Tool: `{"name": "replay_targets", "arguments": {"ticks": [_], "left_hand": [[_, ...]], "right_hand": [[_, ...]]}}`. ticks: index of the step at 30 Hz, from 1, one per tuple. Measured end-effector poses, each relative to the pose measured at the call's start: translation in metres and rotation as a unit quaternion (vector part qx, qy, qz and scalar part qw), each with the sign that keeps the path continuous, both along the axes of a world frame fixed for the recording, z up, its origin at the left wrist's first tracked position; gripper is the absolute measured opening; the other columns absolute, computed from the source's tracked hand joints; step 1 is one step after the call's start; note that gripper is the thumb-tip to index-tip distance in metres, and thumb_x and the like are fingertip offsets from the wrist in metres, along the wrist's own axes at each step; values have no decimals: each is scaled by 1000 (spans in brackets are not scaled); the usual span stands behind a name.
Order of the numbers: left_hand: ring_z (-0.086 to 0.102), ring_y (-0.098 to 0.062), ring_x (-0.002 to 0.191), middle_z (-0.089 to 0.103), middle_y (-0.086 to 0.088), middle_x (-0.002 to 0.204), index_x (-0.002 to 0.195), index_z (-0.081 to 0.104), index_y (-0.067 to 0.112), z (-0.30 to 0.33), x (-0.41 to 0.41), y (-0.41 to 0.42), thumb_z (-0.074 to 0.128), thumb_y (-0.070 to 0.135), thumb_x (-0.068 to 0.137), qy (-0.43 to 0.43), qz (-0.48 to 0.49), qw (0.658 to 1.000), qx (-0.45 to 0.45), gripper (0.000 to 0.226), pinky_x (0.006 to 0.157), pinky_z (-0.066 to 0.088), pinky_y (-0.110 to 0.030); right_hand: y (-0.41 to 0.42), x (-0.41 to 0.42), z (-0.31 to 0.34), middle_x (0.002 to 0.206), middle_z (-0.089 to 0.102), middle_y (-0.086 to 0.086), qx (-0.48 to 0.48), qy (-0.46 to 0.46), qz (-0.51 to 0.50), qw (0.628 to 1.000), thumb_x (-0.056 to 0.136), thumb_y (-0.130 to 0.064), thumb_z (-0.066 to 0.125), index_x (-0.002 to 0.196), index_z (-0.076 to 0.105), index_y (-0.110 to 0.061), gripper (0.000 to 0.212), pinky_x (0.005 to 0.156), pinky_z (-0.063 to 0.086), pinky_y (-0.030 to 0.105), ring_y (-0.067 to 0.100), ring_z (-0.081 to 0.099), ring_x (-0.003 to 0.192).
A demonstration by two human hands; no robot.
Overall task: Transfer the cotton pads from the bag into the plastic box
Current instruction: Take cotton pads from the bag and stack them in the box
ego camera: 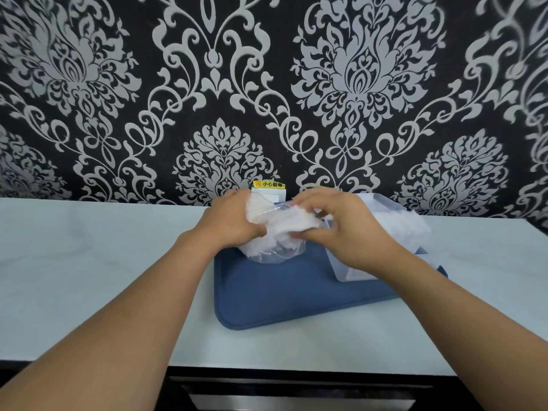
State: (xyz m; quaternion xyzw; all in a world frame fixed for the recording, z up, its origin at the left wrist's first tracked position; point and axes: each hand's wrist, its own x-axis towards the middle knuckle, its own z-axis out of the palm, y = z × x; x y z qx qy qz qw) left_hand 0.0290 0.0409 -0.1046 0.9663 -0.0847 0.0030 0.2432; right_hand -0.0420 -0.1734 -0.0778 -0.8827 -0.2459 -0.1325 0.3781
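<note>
A clear plastic bag (268,250) full of white cotton pads is lifted over the far part of a blue mat (281,295). My left hand (234,223) grips the bag's left side. My right hand (341,229) grips a bunch of white cotton pads (292,223) at the bag's upper right. To the right stands a clear plastic box (385,203) on the mat, with white cotton pads (403,226) piled inside it. My right hand and wrist hide the box's near left part.
A white countertop (89,277) runs left to right under a black and white patterned wall. A white wall socket (268,194) with a yellow label sits behind my hands. A dark appliance front (296,393) lies below the counter edge.
</note>
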Motion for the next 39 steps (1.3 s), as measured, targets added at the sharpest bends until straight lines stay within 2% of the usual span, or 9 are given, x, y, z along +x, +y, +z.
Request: {"name": "replay_targets", "arguments": {"ticks": [4,7,12,16,19,23,29,33,39], "left_hand": [[33,-31,140,42,-3,146,147,37,24,5,-2,-6,72,58,61,-11,-8,1000,27,100,113,34,-45],[27,-21,144,37,1,153,150,39,20,28,-21,-22,59,62,62,-96,-38,989,-105,99,117,25,-36],[50,-10,132,57,8,137,132,58,27,51,-69,-88,71,46,71,-58,-55,838,-540,64,114,38,-35],[71,-24,107,72,-8,113,115,66,20,54,-76,-125,77,53,71,99,40,722,-684,56,97,56,-50],[75,-27,96,77,-8,97,97,73,16,50,-72,-128,77,45,82,96,19,775,-625,34,87,61,-46],[74,-27,97,77,-7,100,99,75,18,45,-65,-111,92,42,60,43,-89,855,-509,49,87,61,-47],[73,-28,104,76,-9,109,113,71,22,34,-60,-96,93,24,61,76,-205,857,-467,56,99,56,-45],[73,-30,102,78,-7,105,113,72,21,29,-56,-100,79,22,84,46,-182,870,-456,29,97,55,-55],[75,-32,95,79,-7,97,121,68,24,25,-52,-104,65,19,97,51,-140,874,-462,25,90,57,-57]], "right_hand": [[-16,-9,9,75,74,-3,205,145,-12,968,89,-2,72,95,65,-3,9,57,49,13,-1,65,59],[-21,-4,6,97,76,11,290,225,-52,929,92,-6,68,111,65,-2,19,74,59,31,20,74,85],[-21,-6,17,91,71,4,418,263,-11,869,95,-5,57,111,63,-10,17,65,48,30,17,64,81],[-18,-13,21,84,67,5,418,232,-6,878,88,2,66,119,56,-2,32,50,50,23,16,65,70],[-26,-14,22,88,69,7,366,187,-62,909,75,7,79,124,55,-12,58,60,59,33,18,67,71],[-43,-15,22,97,72,10,342,181,-85,918,64,14,84,131,53,-20,81,71,60,34,18,72,78],[-46,-20,20,106,74,11,342,183,-94,917,71,17,77,131,54,-19,74,65,58,28,19,69,75],[-49,-19,17,110,69,6,356,165,-129,911,63,11,85,126,57,-21,76,69,57,23,16,71,83],[-51,-17,14,104,73,10,385,148,-121,903,68,12,83,120,60,-15,62,81,62,44,32,73,90]]}}
